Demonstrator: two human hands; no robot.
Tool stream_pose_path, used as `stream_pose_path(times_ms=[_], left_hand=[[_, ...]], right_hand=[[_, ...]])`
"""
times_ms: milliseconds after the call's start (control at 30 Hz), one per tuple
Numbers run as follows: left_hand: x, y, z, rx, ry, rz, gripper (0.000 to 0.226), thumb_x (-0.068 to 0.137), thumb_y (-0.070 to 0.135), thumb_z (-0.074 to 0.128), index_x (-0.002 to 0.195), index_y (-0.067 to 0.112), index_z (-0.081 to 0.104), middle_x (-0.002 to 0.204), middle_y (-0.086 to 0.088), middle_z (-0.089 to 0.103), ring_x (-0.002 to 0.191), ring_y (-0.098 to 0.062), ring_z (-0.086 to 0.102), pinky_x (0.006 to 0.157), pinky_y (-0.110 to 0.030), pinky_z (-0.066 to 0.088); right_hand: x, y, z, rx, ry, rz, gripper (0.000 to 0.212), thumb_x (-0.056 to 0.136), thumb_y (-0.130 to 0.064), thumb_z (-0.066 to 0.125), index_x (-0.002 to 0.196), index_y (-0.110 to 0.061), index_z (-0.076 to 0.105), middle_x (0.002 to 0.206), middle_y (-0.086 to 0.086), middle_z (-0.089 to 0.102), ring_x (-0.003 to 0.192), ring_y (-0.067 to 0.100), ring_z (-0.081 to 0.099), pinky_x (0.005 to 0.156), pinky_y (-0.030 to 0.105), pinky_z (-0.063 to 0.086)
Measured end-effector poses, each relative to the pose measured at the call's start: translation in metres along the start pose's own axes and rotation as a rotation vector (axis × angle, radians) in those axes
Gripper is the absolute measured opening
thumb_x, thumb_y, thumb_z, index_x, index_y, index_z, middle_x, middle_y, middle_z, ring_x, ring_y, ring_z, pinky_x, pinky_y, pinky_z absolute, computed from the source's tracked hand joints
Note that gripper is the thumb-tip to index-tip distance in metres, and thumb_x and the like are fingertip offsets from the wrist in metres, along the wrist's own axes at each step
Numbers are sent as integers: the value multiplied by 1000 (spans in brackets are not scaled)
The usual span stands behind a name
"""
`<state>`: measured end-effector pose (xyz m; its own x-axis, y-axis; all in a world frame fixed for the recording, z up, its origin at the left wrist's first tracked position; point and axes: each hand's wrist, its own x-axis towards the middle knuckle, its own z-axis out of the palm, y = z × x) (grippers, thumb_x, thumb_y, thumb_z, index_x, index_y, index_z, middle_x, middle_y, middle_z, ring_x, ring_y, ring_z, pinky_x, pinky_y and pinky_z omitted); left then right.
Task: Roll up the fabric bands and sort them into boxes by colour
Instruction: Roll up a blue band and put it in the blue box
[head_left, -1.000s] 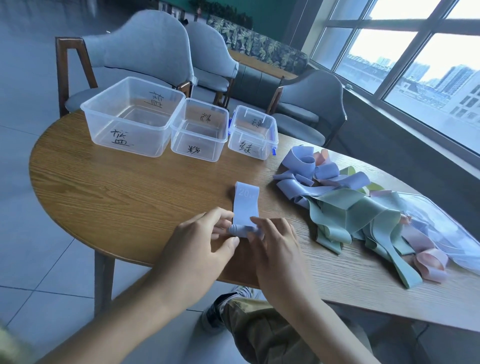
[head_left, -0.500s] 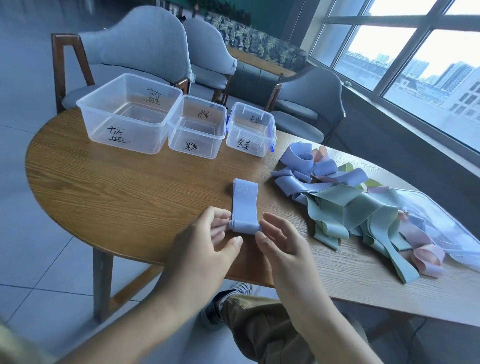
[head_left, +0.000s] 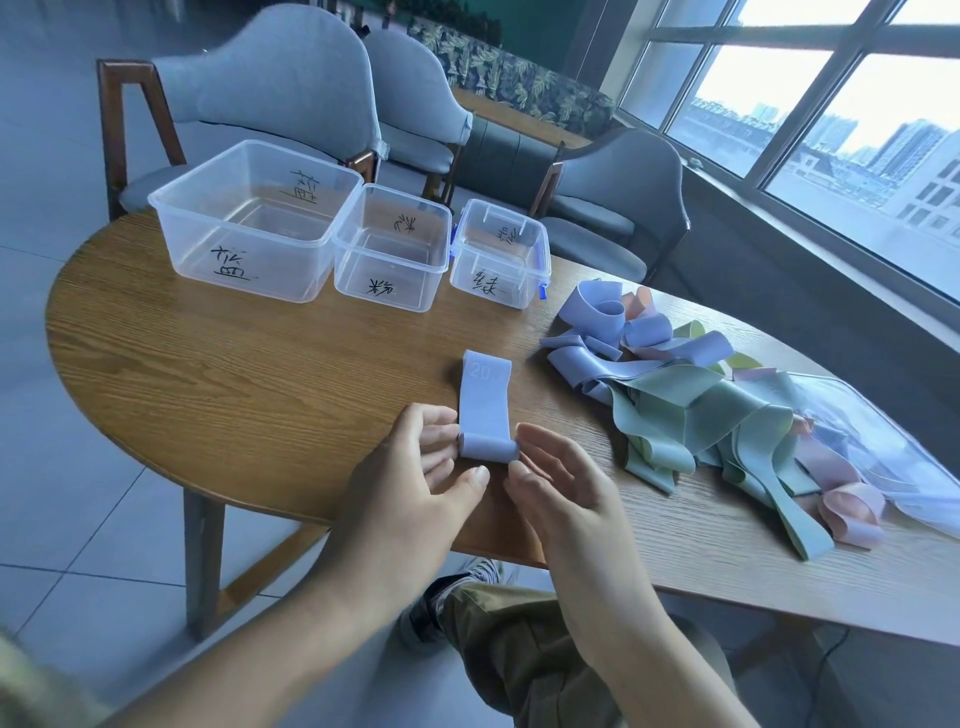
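Presently rolling: blue band (head_left: 485, 410) lay mid-table, near end coiled. Left hand (head_left: 415, 493) and right hand (head_left: 558, 491) pinched the coil's ends. Next needed: rolling onward, toward the blue-marked box (head_left: 254, 221).

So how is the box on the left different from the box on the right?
The left box is the biggest of the three; the right box is the smallest. The right box has blue clips on its sides, and the left box shows none. The black handwritten mark on the left box differs from the one on the right box. Both are clear plastic, lidless, with nothing inside, standing upright on the wooden table.
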<state>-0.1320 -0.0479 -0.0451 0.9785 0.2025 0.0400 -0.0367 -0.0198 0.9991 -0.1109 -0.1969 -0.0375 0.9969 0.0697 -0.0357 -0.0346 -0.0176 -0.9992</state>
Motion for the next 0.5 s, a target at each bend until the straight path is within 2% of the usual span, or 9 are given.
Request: stream_pose_path(times_ms=[167, 267, 333, 433, 500], left_hand=[[3, -2, -2, 21, -29, 10, 40, 88, 12, 74, 118, 31, 56, 119, 12, 65, 109, 9, 61, 92, -6, 45], [5, -1, -4, 66, -46, 25, 40, 87, 13, 73, 118, 31, 55, 116, 11, 66, 107, 10, 61, 94, -8, 46], [6, 1, -7, 132, -59, 50, 39, 87, 17, 74, 117, 33, 54, 114, 13, 67, 106, 8, 62, 97, -14, 48], [10, 4, -15, 264, -55, 83, 29, 88, 28, 74, 111, 36, 58, 108, 20, 69, 104, 6, 63, 95, -18, 48], [14, 3, -23, 391, -29, 109, 22, 88, 35, 71, 107, 37, 60, 105, 25, 68, 106, 4, 60, 93, -23, 47]], right_hand=[[0, 1, -2, -92, 24, -82, 33, 95, -5, 63, 122, -22, 62, 122, -10, 69, 114, 2, 64, 91, 22, 51], [0, 5, -1, -237, 5, -134, 28, 97, -11, 62, 121, -26, 60, 118, -10, 70, 115, 4, 64, 97, 35, 52], [-1, 7, 0, -385, -10, -188, 26, 96, -22, 60, 121, -30, 60, 119, -7, 70, 114, 6, 65, 95, 40, 54], [-1, 8, -1, -658, -4, -320, 26, 98, -18, 59, 122, -25, 61, 121, -11, 62, 103, -7, 61, 88, 28, 54], [0, 7, -1, -827, 5, -395, 25, 99, -19, 57, 123, -24, 61, 121, -15, 58, 102, -7, 59, 87, 23, 50]])
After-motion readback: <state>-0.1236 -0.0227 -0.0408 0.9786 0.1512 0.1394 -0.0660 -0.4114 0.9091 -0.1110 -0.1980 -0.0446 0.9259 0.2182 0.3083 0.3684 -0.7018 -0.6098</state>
